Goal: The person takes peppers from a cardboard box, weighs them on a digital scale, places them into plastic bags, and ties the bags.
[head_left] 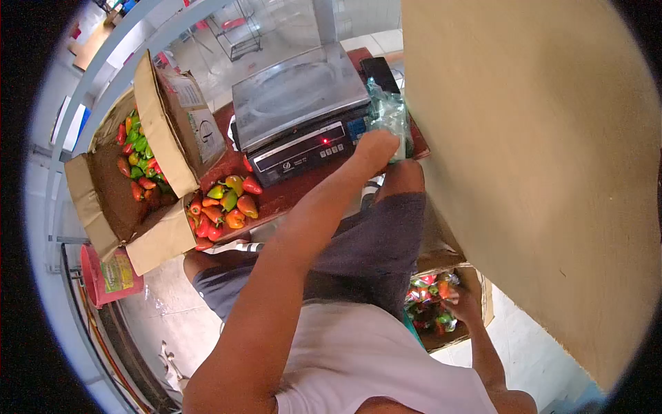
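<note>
Scale: a metal-topped weighing scale (pixel 296 83) with a small red light fills the middle of the red table (pixel 279 201), between the loose peppers (pixel 231 196) and the clear plastic bags (pixel 388 110)
Big carton: an open cardboard box (pixel 158 131) at the left, red and green peppers inside, flaps folded out
Floor: a pink bucket (pixel 95 279) below that carton
Board: a tall tan panel (pixel 531 172) shuts off the right side, just beside the bags
Low carton: a smaller box (pixel 447 339) beside the right thigh, holding plastic-wrapped peppers (pixel 419 297)
Left hand (pixel 379 147): arm stretched forward across the lap, hand curled at the bags; fingertips hidden, so pinching cannot be told
Right hand (pixel 463 303): arm lowered, elbow bent, hand in the low box at the wrapped peppers; cannot tell whether its fingers grip
</note>
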Demonstrator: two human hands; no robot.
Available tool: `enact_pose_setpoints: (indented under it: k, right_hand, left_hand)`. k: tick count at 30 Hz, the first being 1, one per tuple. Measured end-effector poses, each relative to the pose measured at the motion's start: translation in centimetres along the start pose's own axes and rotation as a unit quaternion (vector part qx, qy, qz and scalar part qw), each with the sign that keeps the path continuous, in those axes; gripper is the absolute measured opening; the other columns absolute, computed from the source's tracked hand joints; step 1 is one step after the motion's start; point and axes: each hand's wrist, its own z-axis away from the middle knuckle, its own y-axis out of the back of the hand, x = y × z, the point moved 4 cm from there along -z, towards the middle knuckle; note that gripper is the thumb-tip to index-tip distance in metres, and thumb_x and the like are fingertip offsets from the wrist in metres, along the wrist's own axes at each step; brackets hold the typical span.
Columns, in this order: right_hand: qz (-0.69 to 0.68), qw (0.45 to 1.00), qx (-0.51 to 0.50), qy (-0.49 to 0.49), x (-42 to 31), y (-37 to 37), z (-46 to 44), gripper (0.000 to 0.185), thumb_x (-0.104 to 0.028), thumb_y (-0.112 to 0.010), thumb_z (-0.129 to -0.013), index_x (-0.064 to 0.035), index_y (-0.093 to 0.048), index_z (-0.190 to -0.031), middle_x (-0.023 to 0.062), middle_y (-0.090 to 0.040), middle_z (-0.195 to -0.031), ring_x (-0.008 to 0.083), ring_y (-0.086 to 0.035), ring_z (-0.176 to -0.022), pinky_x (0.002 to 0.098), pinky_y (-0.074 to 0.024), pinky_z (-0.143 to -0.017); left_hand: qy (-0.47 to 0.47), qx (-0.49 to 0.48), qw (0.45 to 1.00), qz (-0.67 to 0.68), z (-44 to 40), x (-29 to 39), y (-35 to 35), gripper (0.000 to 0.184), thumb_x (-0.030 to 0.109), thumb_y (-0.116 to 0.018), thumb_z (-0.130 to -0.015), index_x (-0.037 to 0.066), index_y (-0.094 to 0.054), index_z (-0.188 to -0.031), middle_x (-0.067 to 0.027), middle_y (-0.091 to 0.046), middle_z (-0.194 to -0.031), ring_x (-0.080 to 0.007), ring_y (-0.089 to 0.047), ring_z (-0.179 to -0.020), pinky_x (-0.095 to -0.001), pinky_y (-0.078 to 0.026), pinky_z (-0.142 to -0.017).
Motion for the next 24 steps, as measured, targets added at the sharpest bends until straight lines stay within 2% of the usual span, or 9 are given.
enact_pose_setpoints:
  k: [2,3,5,8,11,13,17,23,24]
  right_hand:
    - [-0.065,0.994,0.042,0.083,-8.9,3.4,-0.1,0.042,-0.024,-0.077,-0.082,-0.0067,-0.066,-0.119,0.0170,-0.071,-0.103,0.0338,-0.069,-0.097,0.0424,-0.0532,-0.088]
    - [-0.075,0.989,0.066,0.107,-14.0,5.3,-0.3,0.038,-0.023,-0.075,-0.083,-0.0071,-0.067,-0.116,0.0170,-0.071,-0.104,0.0340,-0.068,-0.098,0.0437,-0.0525,-0.089]
    - [-0.072,0.948,0.142,0.277,-17.6,6.5,-3.4,0.033,-0.021,-0.074,-0.083,-0.0079,-0.068,-0.113,0.0161,-0.071,-0.105,0.0341,-0.068,-0.099,0.0445,-0.0516,-0.091]
    - [-0.055,0.922,0.217,0.316,-26.7,9.6,-8.3,0.031,-0.011,-0.072,-0.084,-0.0060,-0.068,-0.115,0.0144,-0.068,-0.116,0.0306,-0.066,-0.103,0.0400,-0.0494,-0.093]
    - [-0.050,0.882,0.298,0.361,-33.4,10.4,-14.2,0.049,-0.009,-0.074,-0.081,-0.0077,-0.059,-0.128,0.0146,-0.062,-0.127,0.0336,-0.056,-0.121,0.0432,-0.0420,-0.105]
    - [0.004,0.862,0.326,0.388,-36.7,10.4,-17.6,0.056,-0.007,-0.074,-0.078,-0.0090,-0.056,-0.132,0.0153,-0.057,-0.135,0.0355,-0.052,-0.126,0.0438,-0.0391,-0.108]
    - [0.019,0.828,0.318,0.462,-39.9,11.3,-20.3,0.045,-0.008,-0.068,-0.081,-0.0084,-0.062,-0.125,0.0151,-0.061,-0.129,0.0353,-0.055,-0.122,0.0441,-0.0412,-0.106]
    - [-0.044,0.810,0.254,0.527,-43.3,13.7,-15.7,0.028,-0.011,-0.061,-0.090,-0.0079,-0.067,-0.118,0.0128,-0.069,-0.115,0.0311,-0.063,-0.110,0.0404,-0.0473,-0.099]
    - [-0.118,0.828,0.171,0.521,-43.1,13.2,-16.3,0.026,-0.009,-0.062,-0.092,-0.0045,-0.066,-0.117,0.0094,-0.071,-0.113,0.0246,-0.066,-0.105,0.0359,-0.0496,-0.095]
  left_hand:
    - [-0.016,0.095,0.995,0.014,-0.1,-1.1,-0.9,0.010,0.009,-0.063,-0.078,0.001,-0.069,-0.078,-0.0221,-0.068,-0.089,-0.0425,-0.068,-0.086,-0.0478,-0.057,-0.075]
    - [-0.011,0.089,0.996,0.020,0.1,-1.4,-1.0,0.011,0.010,-0.063,-0.077,0.001,-0.070,-0.078,-0.0217,-0.068,-0.087,-0.0419,-0.068,-0.084,-0.0473,-0.057,-0.074]
    - [-0.004,0.080,0.996,0.033,0.0,-1.6,-1.1,0.012,0.011,-0.065,-0.076,0.002,-0.072,-0.076,-0.0207,-0.070,-0.082,-0.0409,-0.069,-0.079,-0.0462,-0.057,-0.073]
    - [-0.040,-0.043,0.987,0.152,-1.5,-3.3,-3.0,0.013,0.010,-0.066,-0.074,0.002,-0.074,-0.078,-0.0191,-0.071,-0.080,-0.0402,-0.068,-0.073,-0.0450,-0.056,-0.071]
    - [-0.034,0.004,0.982,0.188,-0.9,-3.2,0.6,0.013,0.012,-0.067,-0.077,0.002,-0.075,-0.076,-0.0167,-0.071,-0.074,-0.0352,-0.068,-0.067,-0.0419,-0.055,-0.067]
    - [-0.001,0.007,0.948,0.318,0.1,-3.0,3.4,0.015,0.015,-0.069,-0.080,0.001,-0.073,-0.078,-0.0148,-0.071,-0.075,-0.0281,-0.067,-0.068,-0.0374,-0.054,-0.069]
    - [-0.060,0.117,0.923,0.362,4.2,-2.9,10.7,0.018,0.018,-0.067,-0.089,0.000,-0.069,-0.091,-0.0081,-0.069,-0.083,-0.0148,-0.065,-0.077,-0.0295,-0.052,-0.074]
    - [0.169,0.269,0.694,0.646,16.0,-7.7,15.8,0.009,0.014,-0.058,-0.098,0.008,-0.060,-0.104,-0.0023,-0.064,-0.091,-0.0133,-0.064,-0.082,-0.0316,-0.054,-0.077]
    - [0.182,0.279,0.670,0.664,18.1,-8.8,15.0,0.008,0.015,-0.057,-0.099,0.008,-0.060,-0.103,-0.0025,-0.064,-0.090,-0.0132,-0.063,-0.081,-0.0320,-0.054,-0.076]
